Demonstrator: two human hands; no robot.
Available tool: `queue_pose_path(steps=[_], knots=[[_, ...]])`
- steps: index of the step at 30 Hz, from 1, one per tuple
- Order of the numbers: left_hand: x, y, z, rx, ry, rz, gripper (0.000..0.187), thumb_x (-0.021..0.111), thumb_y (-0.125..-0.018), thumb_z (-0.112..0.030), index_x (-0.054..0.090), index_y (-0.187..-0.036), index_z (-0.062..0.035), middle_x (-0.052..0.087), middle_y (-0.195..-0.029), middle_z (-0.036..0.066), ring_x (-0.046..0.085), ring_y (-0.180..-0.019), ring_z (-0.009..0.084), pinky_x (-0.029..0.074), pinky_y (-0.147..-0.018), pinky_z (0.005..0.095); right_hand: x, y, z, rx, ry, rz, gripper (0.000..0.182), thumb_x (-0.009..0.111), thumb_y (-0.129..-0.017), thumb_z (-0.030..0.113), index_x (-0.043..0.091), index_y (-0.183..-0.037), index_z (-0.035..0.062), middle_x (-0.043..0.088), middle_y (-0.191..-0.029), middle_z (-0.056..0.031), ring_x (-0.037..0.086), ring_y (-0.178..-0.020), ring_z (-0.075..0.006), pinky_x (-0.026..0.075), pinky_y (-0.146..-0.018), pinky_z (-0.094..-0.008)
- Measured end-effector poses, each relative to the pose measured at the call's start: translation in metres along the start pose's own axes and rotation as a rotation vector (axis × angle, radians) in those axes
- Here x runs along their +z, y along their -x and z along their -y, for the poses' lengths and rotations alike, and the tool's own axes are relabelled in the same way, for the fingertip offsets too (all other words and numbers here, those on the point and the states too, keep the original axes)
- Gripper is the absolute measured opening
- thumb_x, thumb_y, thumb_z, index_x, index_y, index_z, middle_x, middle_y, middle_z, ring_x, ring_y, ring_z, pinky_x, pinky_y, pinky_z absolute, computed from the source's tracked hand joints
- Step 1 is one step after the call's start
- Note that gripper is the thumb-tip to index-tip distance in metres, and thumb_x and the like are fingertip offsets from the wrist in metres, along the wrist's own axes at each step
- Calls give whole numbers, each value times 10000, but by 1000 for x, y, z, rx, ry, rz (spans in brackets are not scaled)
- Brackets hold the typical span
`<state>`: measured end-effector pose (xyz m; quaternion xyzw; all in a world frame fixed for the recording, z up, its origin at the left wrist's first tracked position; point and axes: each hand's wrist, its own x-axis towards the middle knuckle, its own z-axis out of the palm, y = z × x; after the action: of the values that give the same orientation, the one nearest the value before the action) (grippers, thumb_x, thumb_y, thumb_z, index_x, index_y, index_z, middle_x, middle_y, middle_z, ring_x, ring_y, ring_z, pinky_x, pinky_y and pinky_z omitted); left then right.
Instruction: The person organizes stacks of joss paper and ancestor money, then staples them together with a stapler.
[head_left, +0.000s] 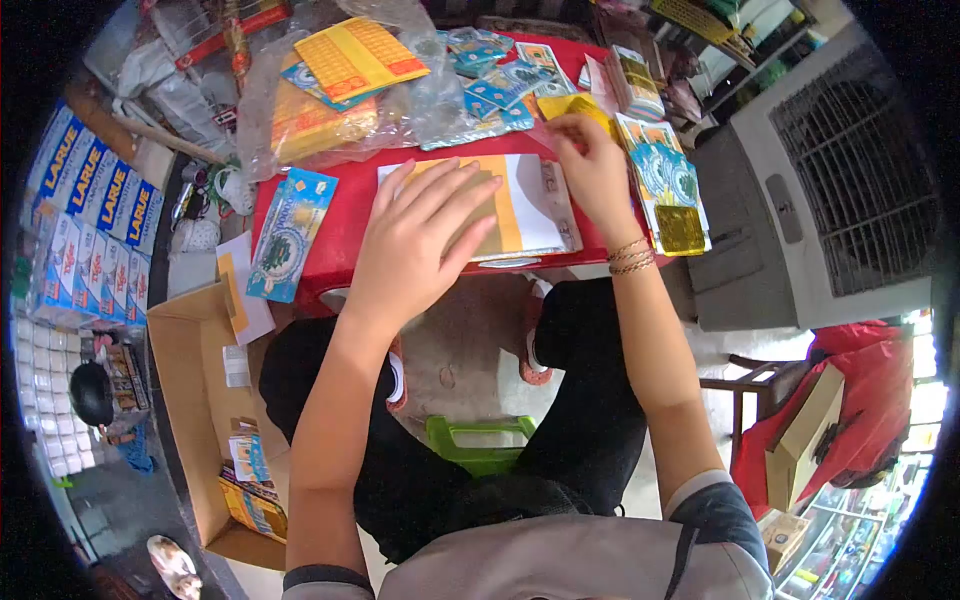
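Observation:
My left hand (425, 225) lies spread over a stack of white and yellow papers (525, 205) at the front edge of the red table (340, 235). My right hand (595, 165) is above the stack's back right corner, its thumb and forefinger bent together beside a yellow sheet (580, 107); what they hold, if anything, is too small to make out. A blue printed packet (292, 235) lies left of my left hand. Blue and white papers (665, 180) with a gold square (680, 230) on top lie to the right of my right wrist.
Yellow printed papers (360, 60) and clear plastic (260, 120) sit at the back left, blue packets (510, 85) behind the stack. An open cardboard box (190, 400) stands at lower left. A grey air cooler (850, 170) is on the right.

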<state>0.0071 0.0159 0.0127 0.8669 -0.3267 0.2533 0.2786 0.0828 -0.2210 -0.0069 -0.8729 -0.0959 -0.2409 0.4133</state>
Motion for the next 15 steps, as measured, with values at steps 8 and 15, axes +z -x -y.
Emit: queue_pose_path(steps=[8, 15], knots=[[-6, 4, 34, -46, 101, -310, 146, 634, -864, -135, 677, -978, -56, 684, -924, 103, 635, -905, 276, 439, -937, 439, 17, -138, -98, 231, -38, 121, 220, 618, -793, 142, 727, -937, 15, 712, -905, -135, 664, -888, -224, 503, -788, -332], [4, 9, 50, -54, 151, -258, 140, 630, -820, -140, 652, -912, -37, 673, -846, 103, 636, -825, 269, 473, -777, 392, 29, -210, -136, -46, 1246, 856, 510, 590, -850, 532, 702, -1060, 81, 680, -1035, -200, 667, -925, -335, 527, -786, -421]])
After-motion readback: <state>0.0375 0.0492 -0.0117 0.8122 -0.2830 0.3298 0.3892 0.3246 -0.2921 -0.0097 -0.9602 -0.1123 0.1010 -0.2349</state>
